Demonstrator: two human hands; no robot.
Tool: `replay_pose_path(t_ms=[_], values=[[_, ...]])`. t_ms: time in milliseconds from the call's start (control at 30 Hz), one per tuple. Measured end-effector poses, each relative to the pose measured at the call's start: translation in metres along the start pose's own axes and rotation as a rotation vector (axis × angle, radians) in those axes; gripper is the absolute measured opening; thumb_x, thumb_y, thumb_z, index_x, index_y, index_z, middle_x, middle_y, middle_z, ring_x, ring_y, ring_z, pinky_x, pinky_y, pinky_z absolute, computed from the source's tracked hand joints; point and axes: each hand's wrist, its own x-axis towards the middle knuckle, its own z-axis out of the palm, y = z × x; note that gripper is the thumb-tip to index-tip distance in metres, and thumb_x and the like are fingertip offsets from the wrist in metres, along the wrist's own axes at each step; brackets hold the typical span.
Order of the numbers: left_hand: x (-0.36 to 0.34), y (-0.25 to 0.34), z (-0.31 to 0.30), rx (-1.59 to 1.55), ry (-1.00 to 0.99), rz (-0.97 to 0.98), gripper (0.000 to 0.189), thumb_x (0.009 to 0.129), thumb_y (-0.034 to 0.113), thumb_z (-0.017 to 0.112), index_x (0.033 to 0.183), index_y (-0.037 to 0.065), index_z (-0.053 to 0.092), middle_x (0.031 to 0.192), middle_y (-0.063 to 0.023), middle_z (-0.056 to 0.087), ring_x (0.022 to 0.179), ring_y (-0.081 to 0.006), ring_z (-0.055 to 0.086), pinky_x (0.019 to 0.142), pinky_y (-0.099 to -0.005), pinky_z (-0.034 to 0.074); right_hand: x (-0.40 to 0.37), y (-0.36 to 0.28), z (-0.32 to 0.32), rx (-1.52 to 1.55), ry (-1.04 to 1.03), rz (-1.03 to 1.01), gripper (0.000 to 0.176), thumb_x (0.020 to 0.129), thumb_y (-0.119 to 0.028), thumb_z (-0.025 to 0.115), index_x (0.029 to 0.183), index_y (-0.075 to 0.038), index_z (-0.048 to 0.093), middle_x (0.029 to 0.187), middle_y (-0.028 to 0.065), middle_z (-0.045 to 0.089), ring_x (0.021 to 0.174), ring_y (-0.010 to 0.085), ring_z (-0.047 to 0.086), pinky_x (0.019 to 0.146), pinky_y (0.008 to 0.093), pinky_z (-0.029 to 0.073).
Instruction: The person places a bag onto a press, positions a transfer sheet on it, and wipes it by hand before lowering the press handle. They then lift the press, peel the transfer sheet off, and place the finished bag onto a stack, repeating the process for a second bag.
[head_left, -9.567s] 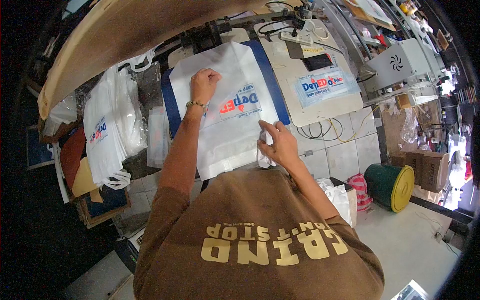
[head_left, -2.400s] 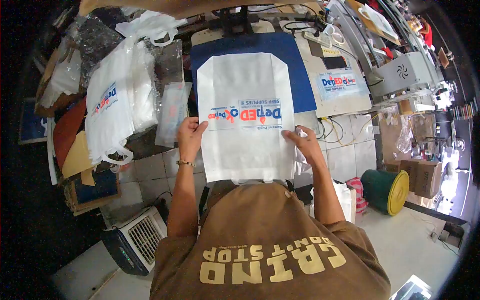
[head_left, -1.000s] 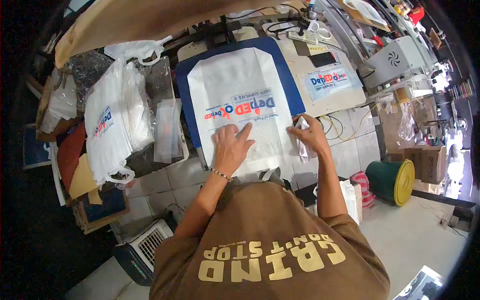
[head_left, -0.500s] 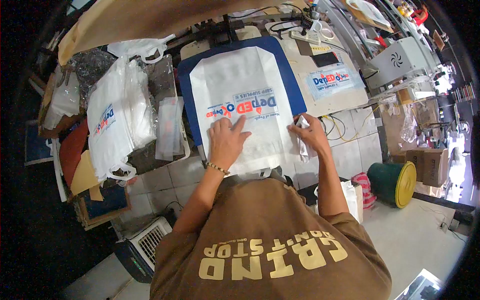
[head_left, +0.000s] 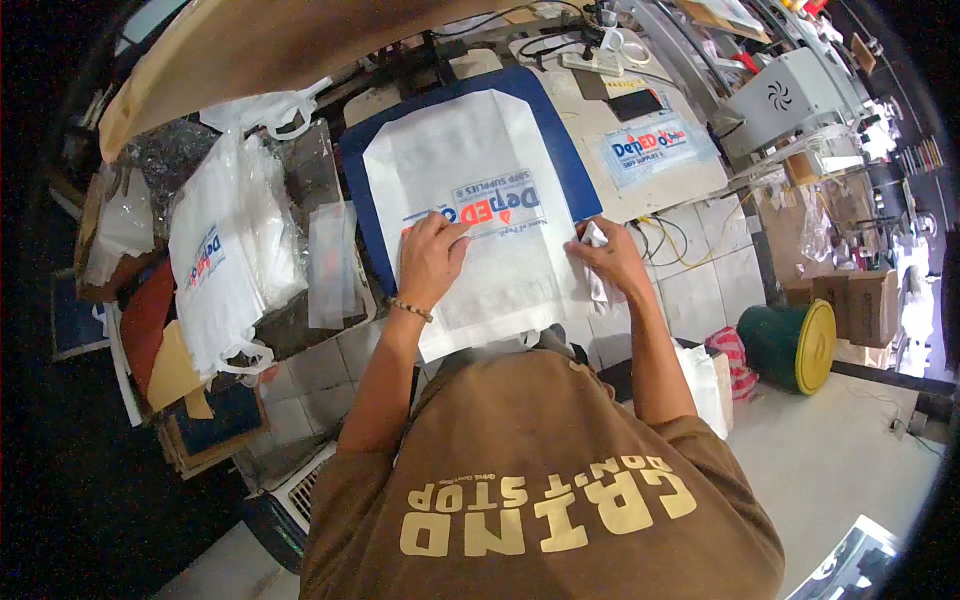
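Cluttered workroom all around, with a blue board under most of a white bag. Onto the bag's left half with the left hand: fingers loosely spread, nothing gripped, tips over part of the red and blue "DepED" print. Around that wrist, a beaded bracelet. Held narrow in the right hand, a crumpled white cloth, with fingertips at the bag's right edge; whether pinching that edge too, cannot tell.

Just right of the blue board, on a cream board, a printed clear sheet with a dark phone above and a power strip farther up. Left of the bag, plastic sleeves, then a pile of white printed bags with looped handles. Farther right, a vented grey machine; below, on the floor, a green bin with a yellow lid, near a red-striped bag.
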Motion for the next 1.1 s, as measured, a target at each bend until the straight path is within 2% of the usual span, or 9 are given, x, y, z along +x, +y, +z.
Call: replay_pose_path(t_ms=[267,400,467,633,733,900,967,1033,1100], values=[[0.002,0.006,0.016,-0.002,0.123,0.024,0.010,0.082,0.014,0.075,0.089,0.009,0.072,0.088,-0.0079,0.061,0.085,-0.0289,0.062,0.076,-0.0436,0.045,-0.001,0.002,0.005,-0.036,0.074,-0.059,0.034,0.075,-0.030,0.082,0.094,-0.003,0.073,0.085,0.0149,0.073,0.072,0.0240,0.069,0.070,0.0364,0.052],[-0.001,0.006,0.019,0.077,0.130,0.007,0.010,0.088,0.013,0.070,0.092,0.005,0.069,0.091,-0.0124,0.063,0.090,-0.0321,0.063,0.080,-0.0474,0.046,-0.004,-0.005,0.002,-0.008,0.047,-0.010,0.033,0.076,-0.029,0.082,0.094,-0.003,0.073,0.079,0.0145,0.073,0.066,0.0236,0.068,0.068,0.0361,0.052],[-0.007,-0.001,0.018,0.054,0.107,-0.074,0.007,0.086,0.010,0.068,0.084,0.004,0.064,0.087,-0.0131,0.061,0.087,-0.0346,0.062,0.078,-0.0477,0.046,-0.004,-0.005,0.003,-0.009,0.051,-0.006,0.033,0.076,-0.029,0.082,0.094,-0.003,0.073,0.077,0.0139,0.073,0.064,0.0232,0.068,0.067,0.0360,0.052],[-0.039,-0.028,-0.017,-0.016,0.156,-0.162,0.010,0.090,0.011,0.064,0.085,0.003,0.061,0.086,-0.0167,0.060,0.084,-0.0388,0.061,0.073,-0.0474,0.048,-0.006,-0.006,0.005,0.001,0.081,-0.001,0.031,0.076,-0.027,0.083,0.093,-0.004,0.072,0.075,0.0122,0.072,0.062,0.0220,0.067,0.066,0.0358,0.052],[-0.061,-0.046,-0.040,-0.045,0.055,-0.335,0.015,0.092,0.013,0.066,0.084,0.002,0.060,0.085,-0.0160,0.061,0.081,-0.0386,0.062,0.070,-0.0479,0.048,-0.003,-0.003,0.005,-0.032,0.058,0.021,0.032,0.076,-0.026,0.083,0.096,-0.003,0.072,0.080,0.0125,0.073,0.069,0.0232,0.069,0.069,0.0367,0.053],[-0.066,-0.062,-0.042,-0.076,0.262,-0.458,0.027,0.089,0.019,0.074,0.104,-0.002,0.068,0.079,-0.0131,0.066,0.076,-0.0324,0.065,0.073,-0.0445,0.052,0.006,0.021,0.015,0.009,0.103,-0.007,0.040,0.078,-0.032,0.085,0.102,-0.003,0.072,0.093,0.0166,0.075,0.085,0.0270,0.071,0.079,0.0397,0.054],[-0.067,-0.070,-0.036,-0.114,0.267,-0.516,0.033,0.088,0.020,0.076,0.112,-0.003,0.068,0.077,-0.0125,0.070,0.073,-0.0280,0.068,0.072,-0.0394,0.054,0.004,-0.004,0.009,0.023,0.129,-0.074,0.032,0.079,-0.024,0.085,0.099,-0.004,0.070,0.082,0.0073,0.069,0.070,0.0151,0.060,0.067,0.0324,0.050],[-0.058,-0.054,-0.036,-0.174,0.255,-0.585,0.032,0.089,0.017,0.075,0.113,-0.003,0.068,0.080,-0.0121,0.073,0.071,-0.0246,0.070,0.069,-0.0363,0.055,0.017,0.000,0.006,-0.015,0.087,-0.013,0.037,0.078,-0.031,0.085,0.098,-0.003,0.072,0.092,0.0176,0.074,0.084,0.0282,0.071,0.076,0.0405,0.054],[-0.056,-0.060,-0.033,-0.165,0.266,-0.559,0.033,0.089,0.014,0.075,0.115,-0.004,0.067,0.082,-0.0119,0.074,0.072,-0.0218,0.071,0.069,-0.0348,0.056,0.022,0.000,0.003,-0.002,0.100,0.001,0.035,0.077,-0.030,0.085,0.096,-0.004,0.072,0.089,0.0174,0.074,0.081,0.0304,0.071,0.074,0.0417,0.053]])
